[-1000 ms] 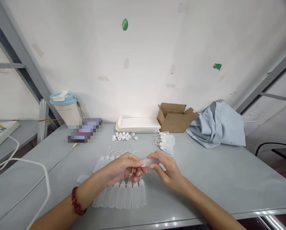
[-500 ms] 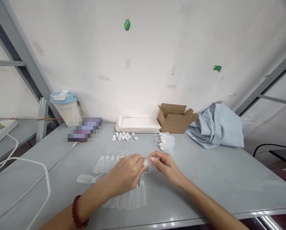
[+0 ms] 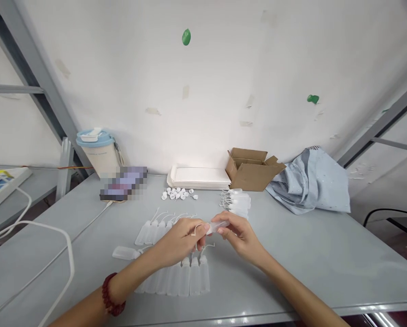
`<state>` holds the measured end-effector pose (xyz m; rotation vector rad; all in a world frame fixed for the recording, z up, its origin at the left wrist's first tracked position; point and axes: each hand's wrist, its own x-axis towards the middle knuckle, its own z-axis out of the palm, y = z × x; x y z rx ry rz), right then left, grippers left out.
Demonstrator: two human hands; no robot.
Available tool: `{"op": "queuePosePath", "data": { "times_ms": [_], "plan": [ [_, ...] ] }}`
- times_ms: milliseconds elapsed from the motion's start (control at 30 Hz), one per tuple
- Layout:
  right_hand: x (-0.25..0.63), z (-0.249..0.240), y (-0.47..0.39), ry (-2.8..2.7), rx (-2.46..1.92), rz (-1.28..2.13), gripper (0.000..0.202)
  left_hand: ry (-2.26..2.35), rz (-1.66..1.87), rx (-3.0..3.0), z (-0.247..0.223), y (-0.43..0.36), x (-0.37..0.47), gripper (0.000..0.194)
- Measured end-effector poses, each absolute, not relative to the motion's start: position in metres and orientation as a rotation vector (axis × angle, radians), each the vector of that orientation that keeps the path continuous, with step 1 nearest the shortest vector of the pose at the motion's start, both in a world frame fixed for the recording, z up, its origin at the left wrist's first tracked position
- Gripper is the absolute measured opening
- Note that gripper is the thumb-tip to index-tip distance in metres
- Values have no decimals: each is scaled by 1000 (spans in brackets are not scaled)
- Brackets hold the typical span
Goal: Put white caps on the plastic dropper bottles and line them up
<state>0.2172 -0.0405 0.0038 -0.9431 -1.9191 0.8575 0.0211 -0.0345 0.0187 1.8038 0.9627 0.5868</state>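
Note:
A small translucent plastic bottle is held above the grey table between both hands. My right hand grips its body. My left hand pinches its cap end, where a thin white strap loops out. Below the hands lies a row of several like bottles, side by side with caps pointing away. A second row lies further back on the left, and one single bottle lies apart at the left. I wear a red bead bracelet on the left wrist.
Loose white caps and a pile of bottles lie behind the hands. Against the wall stand a white tray stack, an open cardboard box, a blue cloth and a lidded jug. A white cable crosses the left side.
Both hands stay together on the bottle. My left hand turned over the cap end and now pinches it, with the strap loop showing. The view drifted slightly.

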Motion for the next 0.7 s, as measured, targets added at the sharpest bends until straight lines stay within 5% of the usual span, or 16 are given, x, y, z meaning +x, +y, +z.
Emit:
{"op": "queuePosePath", "data": {
  "times_ms": [367,700],
  "plan": [
    [220,6,-40,-1937,-858,696,17,847,619,1643,22,-34,24,44],
    [220,4,-45,-1875,-986,915,21,937,670,1937,22,-39,26,39]
  ]
}}
